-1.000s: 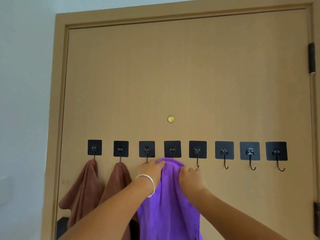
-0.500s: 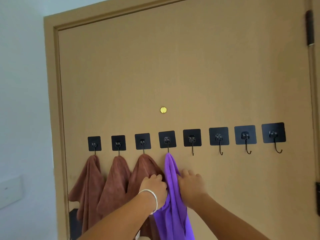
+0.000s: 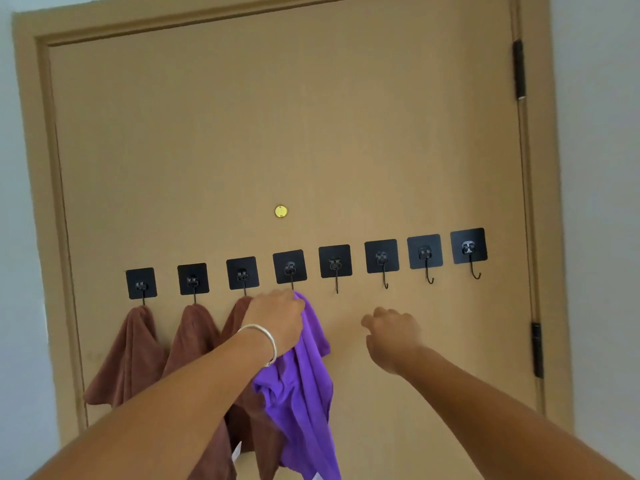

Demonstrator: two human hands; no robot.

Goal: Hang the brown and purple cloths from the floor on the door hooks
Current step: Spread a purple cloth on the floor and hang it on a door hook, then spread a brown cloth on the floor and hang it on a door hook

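door: tan wooden door (image 3: 311, 116), shut in its frame, black hinges down the right edge, small brass disc (image 3: 281, 211) in the middle above the hooks.
hooks: eight black square stick-on hooks (image 3: 381, 256) in a row across the door, row climbs slightly to the right.
brown cloths: three, one on each of the first three hooks from the left: first brown cloth (image 3: 128, 355), second brown cloth (image 3: 194, 337), third brown cloth (image 3: 239, 313); the third is partly hidden behind the left forearm.
purple cloth: purple cloth (image 3: 304, 393) hangs below the fourth hook (image 3: 290, 266), its top bunched right under the hook wire, folds dropping down past the bottom of the view; overlaps the third brown cloth's lower part.
left hand: left hand (image 3: 277, 320) grips the top of the purple cloth, fingers curled round the bunched fabric just beneath the fourth hook; silver bangle (image 3: 263, 341) on the wrist.
right hand: right hand (image 3: 391, 336) off the cloth, holding nothing, fingers loosely bent, in front of bare door below the fifth and sixth hooks.
free hooks: the four on the right carry nothing.
wall: pale wall (image 3: 602, 168) either side of the frame.
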